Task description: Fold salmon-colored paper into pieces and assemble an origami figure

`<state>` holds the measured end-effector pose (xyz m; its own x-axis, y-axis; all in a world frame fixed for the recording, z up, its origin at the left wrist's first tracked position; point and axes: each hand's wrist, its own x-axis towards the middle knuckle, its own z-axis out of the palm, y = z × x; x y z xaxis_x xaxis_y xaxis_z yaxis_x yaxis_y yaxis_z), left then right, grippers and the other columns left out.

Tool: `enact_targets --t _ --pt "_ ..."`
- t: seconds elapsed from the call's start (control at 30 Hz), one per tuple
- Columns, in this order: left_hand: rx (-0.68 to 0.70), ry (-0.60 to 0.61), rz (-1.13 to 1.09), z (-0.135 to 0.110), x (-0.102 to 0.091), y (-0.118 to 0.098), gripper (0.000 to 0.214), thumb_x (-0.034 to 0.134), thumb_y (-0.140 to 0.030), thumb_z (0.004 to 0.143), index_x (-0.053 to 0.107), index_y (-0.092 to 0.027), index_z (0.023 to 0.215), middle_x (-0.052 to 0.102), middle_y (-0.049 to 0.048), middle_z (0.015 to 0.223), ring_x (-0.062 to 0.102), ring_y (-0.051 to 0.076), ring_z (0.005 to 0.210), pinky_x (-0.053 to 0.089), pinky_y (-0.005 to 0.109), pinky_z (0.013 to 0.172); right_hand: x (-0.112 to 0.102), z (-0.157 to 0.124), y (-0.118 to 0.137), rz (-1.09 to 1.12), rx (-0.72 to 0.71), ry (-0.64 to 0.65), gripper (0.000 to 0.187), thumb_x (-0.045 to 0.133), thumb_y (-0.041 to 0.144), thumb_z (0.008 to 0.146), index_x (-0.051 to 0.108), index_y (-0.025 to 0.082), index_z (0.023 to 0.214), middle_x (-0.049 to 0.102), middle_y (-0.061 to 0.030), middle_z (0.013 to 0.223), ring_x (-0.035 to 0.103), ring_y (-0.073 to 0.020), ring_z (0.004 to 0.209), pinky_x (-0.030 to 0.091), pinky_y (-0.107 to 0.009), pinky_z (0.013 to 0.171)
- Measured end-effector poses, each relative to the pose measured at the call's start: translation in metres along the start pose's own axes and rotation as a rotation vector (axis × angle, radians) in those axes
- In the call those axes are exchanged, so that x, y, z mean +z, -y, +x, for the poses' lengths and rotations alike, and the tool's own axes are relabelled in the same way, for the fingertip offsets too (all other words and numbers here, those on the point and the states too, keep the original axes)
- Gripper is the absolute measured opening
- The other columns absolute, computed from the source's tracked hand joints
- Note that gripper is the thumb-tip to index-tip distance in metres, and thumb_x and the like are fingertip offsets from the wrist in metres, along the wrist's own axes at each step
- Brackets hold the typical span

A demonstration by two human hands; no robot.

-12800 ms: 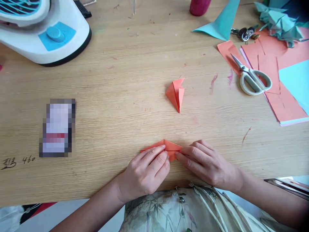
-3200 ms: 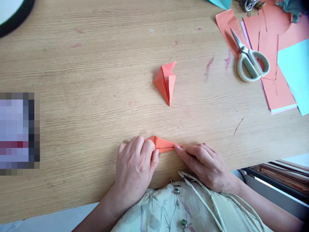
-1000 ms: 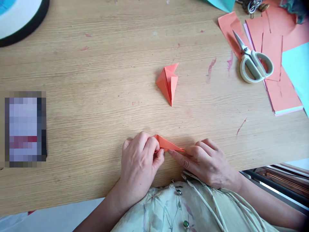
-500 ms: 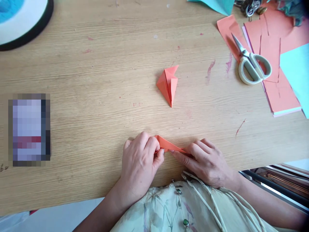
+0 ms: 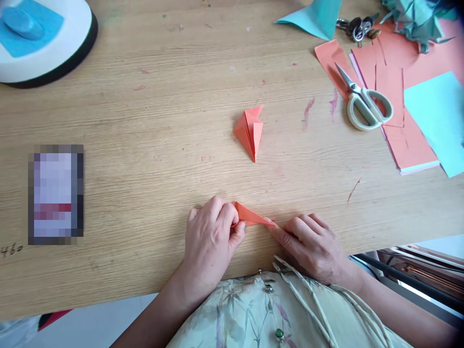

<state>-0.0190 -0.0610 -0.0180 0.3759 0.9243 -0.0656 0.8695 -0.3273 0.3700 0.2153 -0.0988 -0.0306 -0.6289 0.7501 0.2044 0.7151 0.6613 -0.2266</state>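
Close to the table's front edge, my left hand [image 5: 212, 237] is closed on a folded piece of orange paper [image 5: 249, 214], its thumb and curled fingers gripping the wider left end. The paper narrows to a point on the right. At that point my right hand [image 5: 306, 244] has a thumb and finger on the tip, with the other fingers curled in. Part of the paper is hidden under the left fingers. Farther up the table lies a second folded orange paper piece [image 5: 250, 133], pointed at the bottom, touched by neither hand.
Scissors [image 5: 366, 104] with pale handles rest on orange paper sheets [image 5: 416, 140] at the right, beside a light-blue sheet [image 5: 440, 121]. Teal folded paper [image 5: 413, 21] and metal clips [image 5: 358, 29] are behind. A blurred-out rectangular object [image 5: 54, 188] lies left; a white round object [image 5: 68, 43] is at upper left.
My right thumb has slid right along the paper to its pointed tip, and the right hand has shifted slightly right. The left hand keeps its grip. The camera view has shifted a little.
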Motion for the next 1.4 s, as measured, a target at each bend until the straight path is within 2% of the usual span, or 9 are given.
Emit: enact_targets --t 0.17,0.23,0.33,0.47,0.57,0.7,0.83,1.07,1.4 --pt "0.007 -0.012 -0.006 -0.001 0.002 0.000 0.013 0.056 -0.018 0.092 0.051 -0.021 0.080 0.059 0.0014 0.086 0.055 0.018 0.073 0.032 0.034 0.070 -0.015 0.004 -0.001 0.060 -0.106 -0.085 0.036 0.052 0.008 0.097 0.063 0.007 0.131 0.059 -0.0031 0.075 0.051 -0.0160 0.065 0.040 -0.032 0.058" --pt "0.014 -0.018 -0.014 -0.002 0.002 0.000 0.012 0.056 -0.019 0.092 0.052 -0.021 0.081 0.059 0.0016 0.088 0.055 0.018 0.075 0.033 0.034 0.070 -0.020 0.016 -0.001 0.119 -0.222 -0.152 0.035 0.048 0.006 0.097 0.065 0.006 0.127 0.067 -0.0090 0.091 0.058 -0.0173 0.075 0.048 -0.034 0.067" --pt "0.016 -0.023 -0.031 -0.003 0.002 0.001 0.015 0.058 -0.025 0.095 0.054 -0.021 0.081 0.059 0.0026 0.089 0.056 0.019 0.077 0.035 0.035 0.071 -0.018 0.038 -0.001 0.193 -0.294 -0.107 0.036 0.039 0.007 0.101 0.064 0.000 0.126 0.069 -0.0190 0.113 0.062 -0.0212 0.088 0.051 -0.036 0.074" --pt "0.017 -0.087 -0.087 -0.007 0.003 0.003 0.018 0.059 -0.024 0.096 0.056 -0.020 0.079 0.059 0.0033 0.087 0.057 0.020 0.082 0.038 0.035 0.075 -0.002 0.051 -0.004 0.261 -0.207 -0.035 0.031 0.040 0.009 0.103 0.066 0.002 0.116 0.071 -0.0186 0.107 0.060 -0.0203 0.084 0.051 -0.034 0.075" --pt "0.006 -0.135 -0.142 -0.011 0.002 0.004 0.020 0.060 -0.025 0.097 0.057 -0.019 0.078 0.059 0.0024 0.085 0.058 0.019 0.084 0.038 0.036 0.078 0.004 0.048 -0.007 0.210 -0.228 -0.030 0.030 0.040 0.010 0.103 0.067 0.005 0.114 0.071 -0.0190 0.113 0.061 -0.0201 0.084 0.051 -0.035 0.075" --pt "-0.004 -0.092 -0.170 -0.013 -0.005 0.006 0.019 0.053 -0.024 0.101 0.061 -0.019 0.084 0.061 0.0032 0.090 0.058 0.018 0.085 0.039 0.038 0.080 0.001 0.045 -0.008 0.162 -0.267 -0.019 0.036 0.035 0.009 0.104 0.069 0.009 0.115 0.072 -0.0179 0.120 0.063 -0.0199 0.086 0.051 -0.036 0.076" --pt "-0.008 -0.025 -0.179 -0.014 -0.011 0.007 0.018 0.047 -0.018 0.102 0.062 -0.020 0.091 0.062 0.0041 0.096 0.059 0.019 0.089 0.041 0.039 0.083 -0.001 0.046 -0.008 0.145 -0.275 -0.036 0.034 0.040 0.008 0.102 0.072 0.010 0.113 0.074 -0.0168 0.118 0.064 -0.0187 0.081 0.052 -0.035 0.074" --pt "-0.049 -0.069 -0.180 -0.015 -0.007 0.007 0.015 0.053 -0.017 0.097 0.058 -0.019 0.083 0.059 0.0044 0.093 0.057 0.020 0.086 0.044 0.039 0.081 -0.001 0.047 -0.010 0.137 -0.273 -0.025 0.037 0.041 0.010 0.102 0.069 0.011 0.126 0.073 -0.0141 0.120 0.063 -0.0165 0.078 0.053 -0.033 0.072" --pt "-0.047 -0.087 -0.083 -0.017 -0.003 0.010 0.020 0.056 -0.024 0.098 0.055 -0.020 0.078 0.057 0.0037 0.087 0.056 0.020 0.082 0.044 0.037 0.076 -0.003 0.052 -0.007 0.059 -0.302 -0.047 0.035 0.043 0.007 0.100 0.072 0.011 0.119 0.074 -0.0134 0.115 0.059 -0.0160 0.074 0.051 -0.032 0.069"
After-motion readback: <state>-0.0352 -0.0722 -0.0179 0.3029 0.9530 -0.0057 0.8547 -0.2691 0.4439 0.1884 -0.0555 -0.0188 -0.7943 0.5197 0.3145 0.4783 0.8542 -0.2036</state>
